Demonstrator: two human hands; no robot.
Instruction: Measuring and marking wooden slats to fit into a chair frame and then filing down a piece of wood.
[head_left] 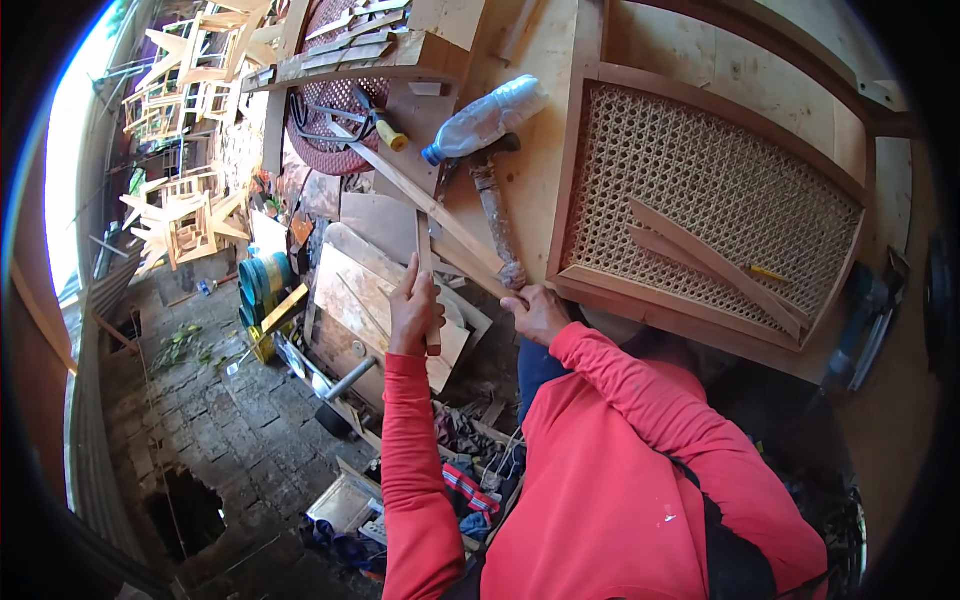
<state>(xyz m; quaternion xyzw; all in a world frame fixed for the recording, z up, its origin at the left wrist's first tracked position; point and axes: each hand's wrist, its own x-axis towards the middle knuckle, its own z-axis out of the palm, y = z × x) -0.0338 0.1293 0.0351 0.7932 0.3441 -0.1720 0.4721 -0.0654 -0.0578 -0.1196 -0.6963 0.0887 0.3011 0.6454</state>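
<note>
Pale thin wooden strip (455, 230) slants beside brown hammer (491, 203); right hand (541, 315): fingers clamped on near end. Left hand (411, 312): fingers clamped round narrow brown wooden piece (424, 243). Strip probably light, springy; grip flat faces.

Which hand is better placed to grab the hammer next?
Probably your right hand: it's beside the hammer's handle, though holding a long wooden strip. Your left hand, farther away, grips another wooden piece.
</note>
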